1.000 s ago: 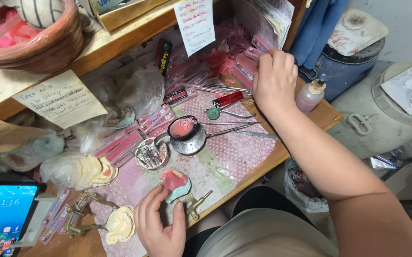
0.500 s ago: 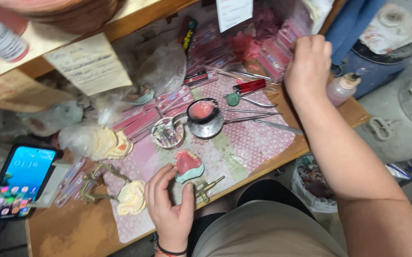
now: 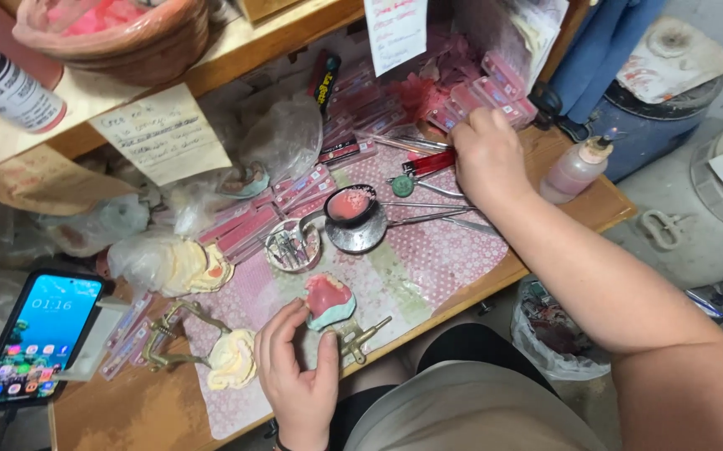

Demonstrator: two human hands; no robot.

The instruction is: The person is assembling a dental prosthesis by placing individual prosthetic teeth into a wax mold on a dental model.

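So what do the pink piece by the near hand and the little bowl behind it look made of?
The pink piece by the left hand looks like wax or acrylic on a pale teal plaster-like base: matte, moulded. The little bowl looks rubbery, dark and smooth, holding pink paste, though that is uncertain.

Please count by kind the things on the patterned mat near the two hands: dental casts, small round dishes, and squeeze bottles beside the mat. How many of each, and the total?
Dental casts: 2, the pink cast touched by the left hand and the cream cast.
Small round dishes: 3, pink-filled dish, metal dish, tool dish.
Squeeze bottles: 1, pink bottle by the right hand.
Total: 6
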